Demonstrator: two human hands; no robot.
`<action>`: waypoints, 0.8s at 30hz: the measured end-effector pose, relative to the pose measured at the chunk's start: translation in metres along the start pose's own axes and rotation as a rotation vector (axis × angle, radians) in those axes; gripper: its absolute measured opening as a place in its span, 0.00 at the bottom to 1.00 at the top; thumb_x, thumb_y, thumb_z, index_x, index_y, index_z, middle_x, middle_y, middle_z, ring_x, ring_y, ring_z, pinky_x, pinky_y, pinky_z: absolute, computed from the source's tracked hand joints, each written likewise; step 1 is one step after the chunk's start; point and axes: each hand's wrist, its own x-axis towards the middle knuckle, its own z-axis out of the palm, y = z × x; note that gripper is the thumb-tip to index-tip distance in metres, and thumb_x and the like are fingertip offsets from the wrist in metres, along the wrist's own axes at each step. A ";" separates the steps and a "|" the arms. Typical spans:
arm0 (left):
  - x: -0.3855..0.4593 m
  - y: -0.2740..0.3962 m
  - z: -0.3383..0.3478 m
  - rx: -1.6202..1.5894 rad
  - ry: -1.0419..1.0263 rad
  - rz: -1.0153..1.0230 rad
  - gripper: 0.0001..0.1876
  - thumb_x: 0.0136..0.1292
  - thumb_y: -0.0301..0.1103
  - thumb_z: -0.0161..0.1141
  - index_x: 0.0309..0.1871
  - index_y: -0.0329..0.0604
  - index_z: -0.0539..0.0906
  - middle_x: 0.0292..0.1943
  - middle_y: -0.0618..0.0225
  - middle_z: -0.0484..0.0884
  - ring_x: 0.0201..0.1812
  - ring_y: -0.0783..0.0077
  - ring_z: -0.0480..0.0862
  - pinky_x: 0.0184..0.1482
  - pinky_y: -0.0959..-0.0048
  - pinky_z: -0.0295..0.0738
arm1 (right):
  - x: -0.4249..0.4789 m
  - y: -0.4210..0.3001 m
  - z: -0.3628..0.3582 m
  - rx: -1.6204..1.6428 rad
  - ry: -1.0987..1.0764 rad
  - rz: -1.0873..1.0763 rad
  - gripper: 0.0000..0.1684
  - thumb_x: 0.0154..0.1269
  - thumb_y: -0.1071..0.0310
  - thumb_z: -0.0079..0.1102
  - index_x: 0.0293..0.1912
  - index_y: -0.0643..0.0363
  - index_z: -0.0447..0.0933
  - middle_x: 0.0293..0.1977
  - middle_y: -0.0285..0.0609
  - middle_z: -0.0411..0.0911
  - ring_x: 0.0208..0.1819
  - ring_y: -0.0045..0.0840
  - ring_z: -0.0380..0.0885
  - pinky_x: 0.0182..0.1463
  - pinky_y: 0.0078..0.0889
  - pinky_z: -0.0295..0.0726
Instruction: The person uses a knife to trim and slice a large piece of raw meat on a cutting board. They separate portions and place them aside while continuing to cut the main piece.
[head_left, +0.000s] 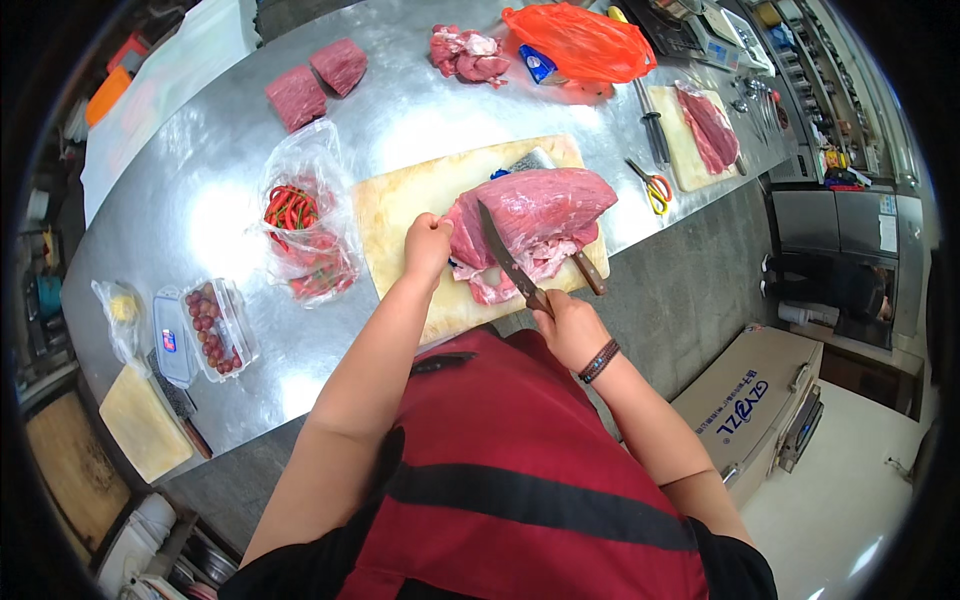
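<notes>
A large slab of raw red meat (544, 199) lies on a worn cutting board (394, 217), with pale fat and trimmings along its near side. My left hand (429, 246) pinches the meat's left end. In my right hand (576, 330) is a knife (504, 253) with a long curved blade and a wooden handle. The blade lies across the meat's left part, its tip pointing away from me; how deep it sits cannot be told. Another wooden knife handle (589, 273) sticks out from beneath the meat on the right. A grey metal blade (534, 160) shows behind the meat.
On the steel table (202, 172) are two meat blocks (296, 97), a pile of trimmings (469, 56), bagged red chillies (291, 210), a grape box (214, 330) and a red plastic bag (581, 41). Scissors (652, 187) and a second board (675, 112) with meat lie right. A person (832, 283) stands beyond.
</notes>
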 end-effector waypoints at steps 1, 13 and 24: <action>0.006 0.000 0.001 0.053 0.010 0.044 0.12 0.66 0.36 0.63 0.32 0.38 0.76 0.24 0.69 0.76 0.25 0.74 0.75 0.29 0.70 0.71 | 0.004 -0.001 0.002 -0.008 0.003 0.008 0.11 0.65 0.68 0.59 0.39 0.67 0.72 0.30 0.63 0.79 0.35 0.56 0.80 0.40 0.53 0.78; -0.001 0.005 0.016 -0.021 -0.036 -0.056 0.12 0.71 0.35 0.58 0.31 0.37 0.78 0.25 0.68 0.79 0.27 0.74 0.75 0.34 0.69 0.71 | 0.025 0.003 0.017 -0.023 -0.037 -0.023 0.13 0.64 0.68 0.58 0.39 0.70 0.72 0.29 0.64 0.79 0.35 0.55 0.80 0.41 0.53 0.79; -0.016 -0.016 0.020 -0.049 0.019 0.008 0.13 0.70 0.33 0.55 0.30 0.36 0.80 0.25 0.64 0.81 0.28 0.70 0.78 0.36 0.67 0.72 | 0.067 -0.003 0.030 -0.036 0.001 -0.059 0.13 0.64 0.66 0.60 0.37 0.70 0.74 0.30 0.65 0.79 0.37 0.57 0.80 0.41 0.53 0.78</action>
